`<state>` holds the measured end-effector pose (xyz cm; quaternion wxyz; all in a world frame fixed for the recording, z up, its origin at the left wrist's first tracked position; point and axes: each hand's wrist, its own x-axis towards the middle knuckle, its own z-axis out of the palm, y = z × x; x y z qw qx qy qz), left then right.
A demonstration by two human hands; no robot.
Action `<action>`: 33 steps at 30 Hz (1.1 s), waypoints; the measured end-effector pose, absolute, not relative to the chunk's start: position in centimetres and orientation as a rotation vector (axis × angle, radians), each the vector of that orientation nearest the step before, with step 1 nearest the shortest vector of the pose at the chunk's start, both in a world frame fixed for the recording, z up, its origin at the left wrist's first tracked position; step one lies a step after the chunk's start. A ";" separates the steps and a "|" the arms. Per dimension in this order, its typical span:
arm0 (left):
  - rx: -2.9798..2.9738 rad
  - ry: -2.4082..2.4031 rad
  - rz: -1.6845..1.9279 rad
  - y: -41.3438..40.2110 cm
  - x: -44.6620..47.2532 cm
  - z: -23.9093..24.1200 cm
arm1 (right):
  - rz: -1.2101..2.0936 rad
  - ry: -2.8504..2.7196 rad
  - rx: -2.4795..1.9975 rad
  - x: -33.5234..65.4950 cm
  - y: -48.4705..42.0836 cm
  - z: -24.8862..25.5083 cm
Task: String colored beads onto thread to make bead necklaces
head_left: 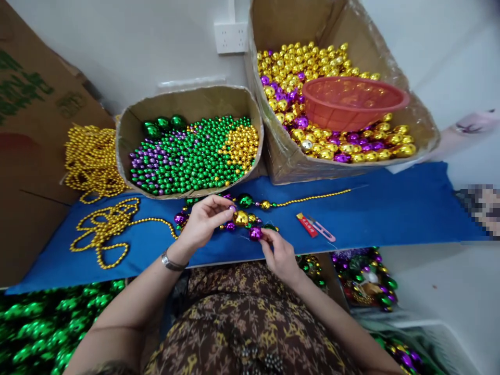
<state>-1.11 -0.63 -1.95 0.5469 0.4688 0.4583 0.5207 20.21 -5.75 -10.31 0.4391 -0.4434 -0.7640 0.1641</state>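
Observation:
Both hands are over a bead garland of purple, green and gold balls on the blue cloth. My left hand [205, 221] pinches a small purple bead [232, 208] between thumb and fingertips, beside a large gold bead [241, 218]. My right hand [279, 252] has its thumb and finger closed on a larger purple bead [255, 233]. Behind them lies another stretch of the garland with a big green bead [245, 200], running into a thin gold bead chain [312, 199] toward the right. A gold bead strand [113, 224] curls on the cloth at the left.
Pink thread snips [324, 229] lie by a red and yellow packet [307, 225]. A box [123, 135] of small beads and a taller box [281, 169] with a red basket [344, 112] stand behind. Gold strands [88, 161] heap at left; green balls [62, 323] sit below the table.

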 end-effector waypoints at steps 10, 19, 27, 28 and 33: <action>1.861 1.103 1.153 -2.9 0.9 -4.3 | 0.137 -2.136 -1.374 20.9 -5.6 -14.6; 2.316 1.077 1.264 -1.2 1.9 -2.0 | 0.412 -2.122 -1.354 23.7 -4.1 -10.4; 2.466 0.914 1.378 1.0 3.1 4.1 | 0.634 -1.946 -1.058 22.5 -1.5 -3.7; 2.464 0.903 1.402 1.1 3.4 4.5 | 0.688 -1.964 -1.038 22.3 -1.4 -3.6; 2.291 0.930 1.406 1.7 4.2 3.7 | 0.895 -1.869 -1.121 22.5 -1.3 -5.7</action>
